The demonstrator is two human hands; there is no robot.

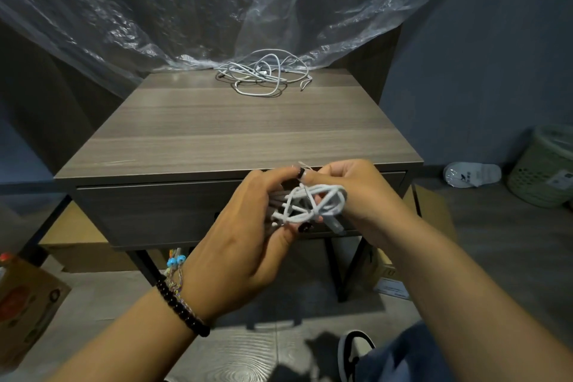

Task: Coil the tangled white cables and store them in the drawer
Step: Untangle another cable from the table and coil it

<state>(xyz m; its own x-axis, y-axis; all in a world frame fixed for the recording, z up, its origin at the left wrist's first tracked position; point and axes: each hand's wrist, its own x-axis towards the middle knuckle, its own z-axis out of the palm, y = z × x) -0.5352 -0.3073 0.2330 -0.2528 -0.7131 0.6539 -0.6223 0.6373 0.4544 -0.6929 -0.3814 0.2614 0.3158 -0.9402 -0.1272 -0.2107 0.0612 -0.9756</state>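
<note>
I see both hands gripping the coil (pixel 313 205): left hand (pixel 245 236) at its 9 o'clock, right hand (pixel 356 195) at 3. Drawer (pixel 161 211) sits shut directly behind at 12, left hand nearer its front; the tangle (pixel 263 76) lies far at 12.

We've only got one view here, a wide-angle head cam looking forward and down. It sits close above the hands (pixel 297 214), which fill the lower middle. The table (pixel 235 133) stretches off toward 12 o'clock, floor (pixel 511 242) shows at 3 and 6, and the straight edges bow a bit near the borders. No second view to overlap with.
</note>
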